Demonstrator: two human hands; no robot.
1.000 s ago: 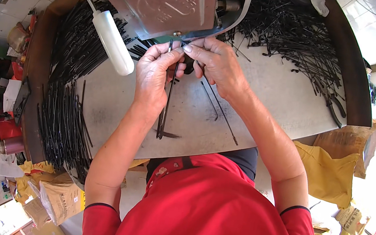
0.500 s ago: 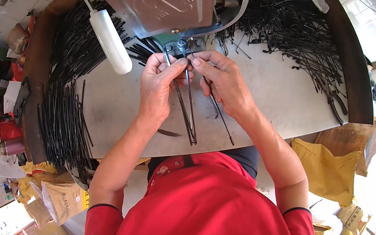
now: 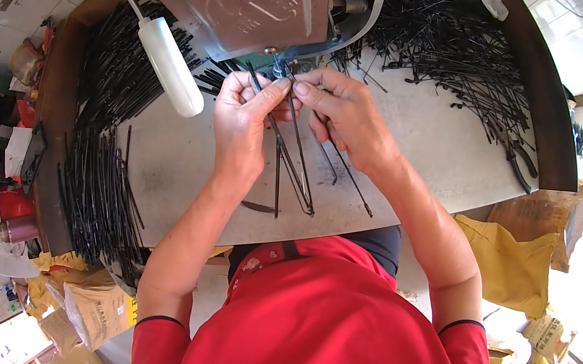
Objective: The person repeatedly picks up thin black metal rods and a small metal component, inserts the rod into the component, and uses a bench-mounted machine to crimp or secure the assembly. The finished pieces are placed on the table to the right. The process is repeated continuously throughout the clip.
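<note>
Several thin black metal rods pass through the fingers of my left hand, which is closed on them. They fan out toward me, their near ends close to the table's front edge. My right hand pinches the upper part of a rod between thumb and forefinger, while more rods stick out below its palm. Both hands meet just in front of the machine's small metal working head. What the fingertips press on at the rod tops is partly hidden.
The machine's reddish-brown housing overhangs the table. A white lamp hangs at its left. Bundled rods lie along the left side; a tangled heap fills the far right. Pliers rest near the dark right rim.
The rods in my left hand have spread apart, and their near ends have swung slightly right. Another rod now shows separately beside them. Both hands stay close to the machine's head.
</note>
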